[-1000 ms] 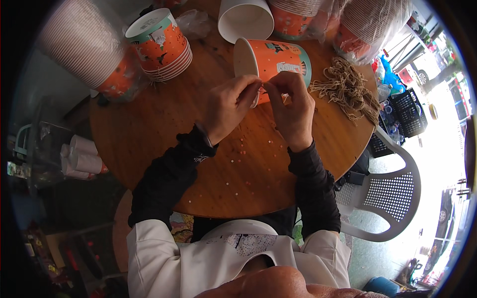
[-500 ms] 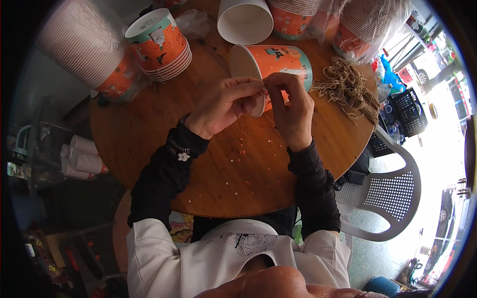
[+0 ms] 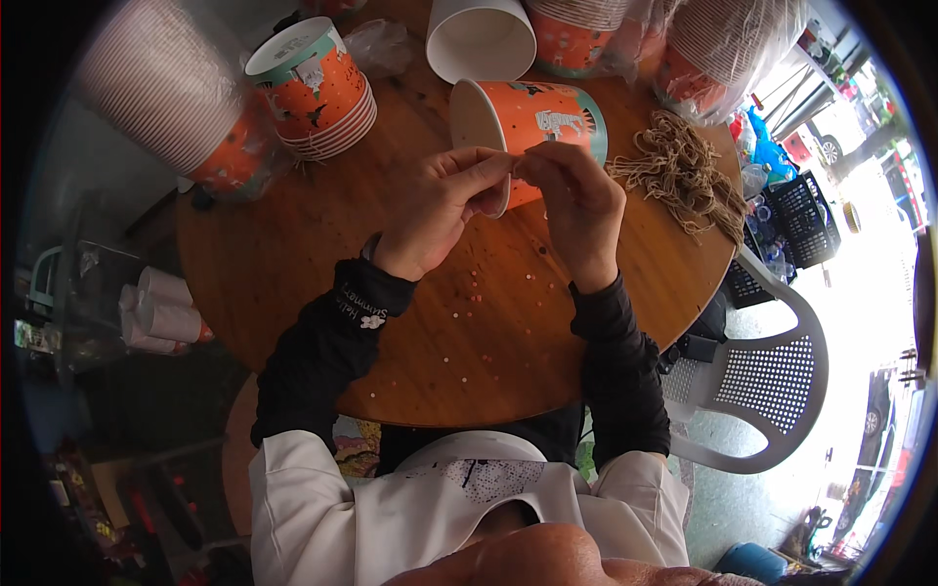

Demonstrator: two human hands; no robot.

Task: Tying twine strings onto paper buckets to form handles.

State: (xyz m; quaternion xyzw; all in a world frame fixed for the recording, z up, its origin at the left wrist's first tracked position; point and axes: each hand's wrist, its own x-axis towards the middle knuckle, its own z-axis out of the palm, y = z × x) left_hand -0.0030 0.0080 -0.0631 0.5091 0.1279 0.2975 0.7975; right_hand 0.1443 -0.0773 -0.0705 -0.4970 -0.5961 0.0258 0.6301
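Note:
An orange paper bucket with a green band lies on its side, its white-rimmed mouth toward the left. At the near side of that rim, my left hand is closed, thumb and fingers pinched together. My right hand pinches too, its fingertips meeting the left ones in front of the bucket. Whatever is between the fingertips is too small to make out. Right of the bucket lies a tangled heap of tan strings.
Nested orange buckets stand upside down at the left. Plastic-wrapped bucket stacks flank the far edge, with a white bucket between. Small round paper bits dot the wooden table. A grey plastic chair stands right.
The bucket has rolled, showing a different part of its print, and shifted slightly away and left. Both hands stay pinched together, with the left wrist turned a little and the right fingers straighter.

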